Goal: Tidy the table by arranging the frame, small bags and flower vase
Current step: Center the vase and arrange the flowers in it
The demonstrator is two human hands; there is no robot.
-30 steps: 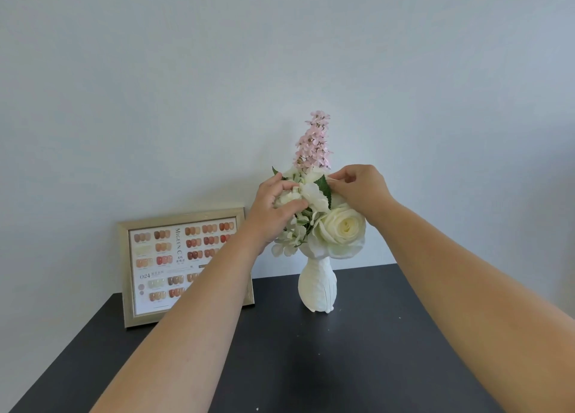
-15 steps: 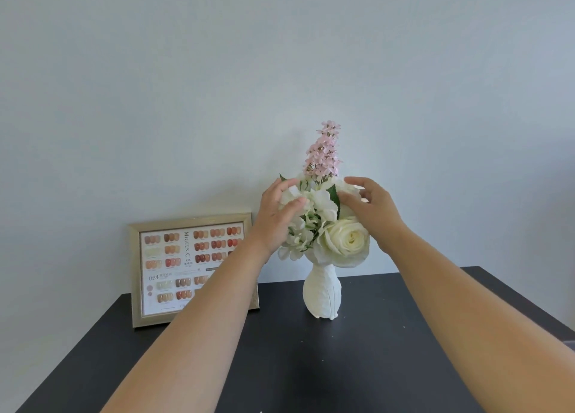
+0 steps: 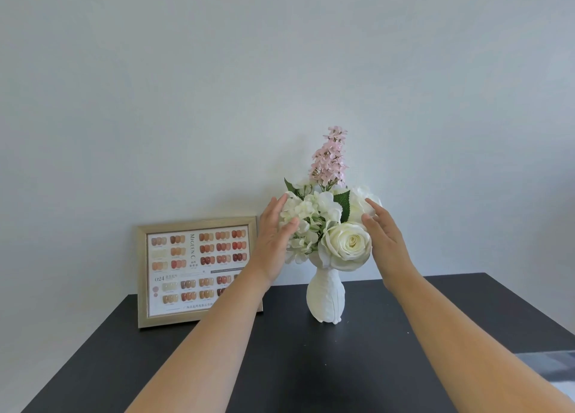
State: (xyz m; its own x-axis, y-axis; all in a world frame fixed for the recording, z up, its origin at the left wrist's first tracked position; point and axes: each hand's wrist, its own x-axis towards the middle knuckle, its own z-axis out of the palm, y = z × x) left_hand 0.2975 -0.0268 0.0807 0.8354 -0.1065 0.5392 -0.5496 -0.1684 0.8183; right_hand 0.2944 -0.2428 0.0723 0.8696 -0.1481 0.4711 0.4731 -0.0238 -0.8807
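A white vase (image 3: 325, 297) of flowers (image 3: 326, 222) is stood upright on the black table (image 3: 311, 366), close to the wall, with a frame (image 3: 193, 269) propped just to its left. The bouquet is flanked by the left hand (image 3: 273, 244) and right hand (image 3: 384, 238); both are held open with fingers extended, brushing the blooms at most, and nothing is gripped.
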